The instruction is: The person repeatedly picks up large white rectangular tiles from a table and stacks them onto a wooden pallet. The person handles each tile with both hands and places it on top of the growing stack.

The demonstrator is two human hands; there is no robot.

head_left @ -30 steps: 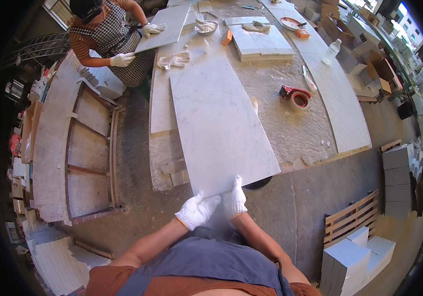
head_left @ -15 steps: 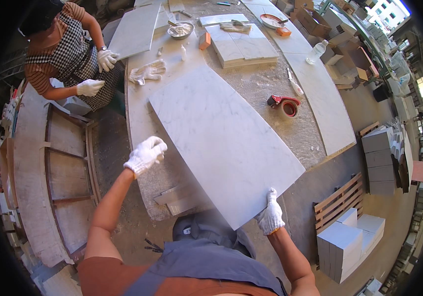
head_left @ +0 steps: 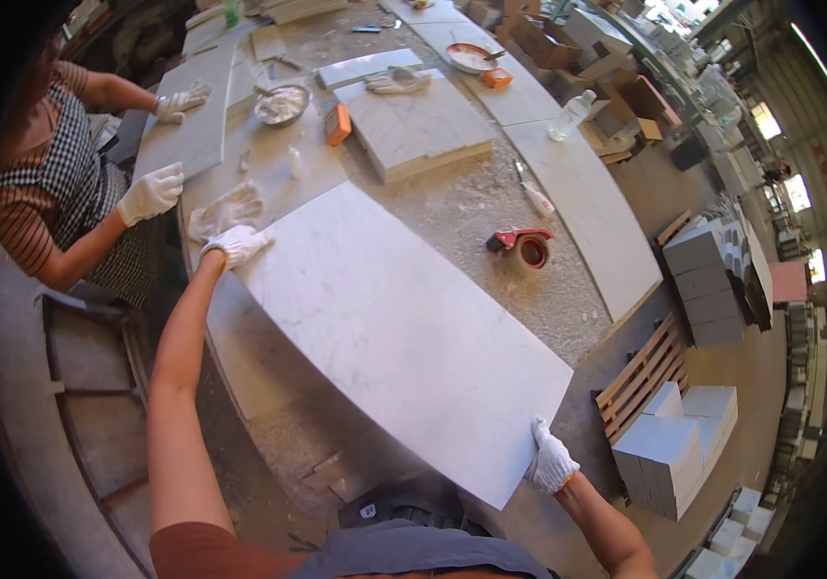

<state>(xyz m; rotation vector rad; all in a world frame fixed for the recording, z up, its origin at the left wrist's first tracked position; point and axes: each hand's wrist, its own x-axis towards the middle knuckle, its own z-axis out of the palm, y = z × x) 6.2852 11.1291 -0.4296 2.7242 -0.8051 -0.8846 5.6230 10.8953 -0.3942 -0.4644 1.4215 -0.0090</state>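
A large white slab with grey marble veins (head_left: 404, 338) lies slantwise before me, its near corner sticking out past the table's edge. My gloved left hand (head_left: 241, 246) grips its far left corner, with the fingertips partly hidden. At the near right edge my gloved right hand (head_left: 552, 457) is closed on the slab, thumb on top and fingers out of sight underneath. Just beyond my left hand lies a loose pair of white work gloves (head_left: 228, 210). A red tape dispenser (head_left: 521, 248) rests on the dusty table right of the slab.
At the left a co-worker's gloved hands (head_left: 151, 195) are at another slab (head_left: 186, 130). A bowl of white powder (head_left: 281, 104), an orange box (head_left: 337, 124) and stacked slabs (head_left: 413, 121) stand farther back. A plastic bottle (head_left: 571, 116) is at right; a pallet (head_left: 643, 372) and white blocks (head_left: 674, 444) are on the floor.
My left hand has gone from free beside the slab to gripping its far left corner. My right hand keeps its hold. The co-worker's hands have moved onto the other slab, and the view has shifted.
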